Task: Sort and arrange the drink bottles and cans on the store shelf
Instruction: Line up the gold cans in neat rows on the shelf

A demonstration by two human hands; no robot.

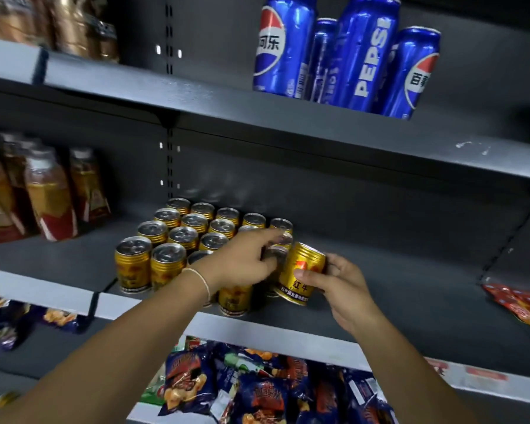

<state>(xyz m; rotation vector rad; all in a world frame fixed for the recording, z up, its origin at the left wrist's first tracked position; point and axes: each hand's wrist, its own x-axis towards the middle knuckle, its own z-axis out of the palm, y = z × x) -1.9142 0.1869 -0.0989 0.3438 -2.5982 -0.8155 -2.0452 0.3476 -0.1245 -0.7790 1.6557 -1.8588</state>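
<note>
Several dark blue snack bags (257, 390) lie heaped on the lowest shelf, nearest the camera. Above them, at the front of the middle shelf (410, 286), is one short gold can (300, 270) with a ribbed upper body, a red emblem and red characters on its side. It is tilted, its top leaning right, and its base rim is low over the shelf; whether it touches cannot be told. The right hand (340, 289) holds this can from the right, thumb across the label and fingers wrapped behind it. Just beside it on the left, the left hand (242, 261), a thin bracelet (201, 280) at its wrist, arches palm-down with fingers and thumb closed round the blurred top of a neighbouring can (277, 255). That can stands at the right edge of a block of gold cans (169, 240) with silver pull-tab lids, set upright in tidy rows running toward the back wall. Farther left on the same shelf stand amber drink bottles (49, 197) with white caps. On the upper shelf (288, 117) beyond, four tall blue Pepsi cans (361, 53) stand close together.
</note>
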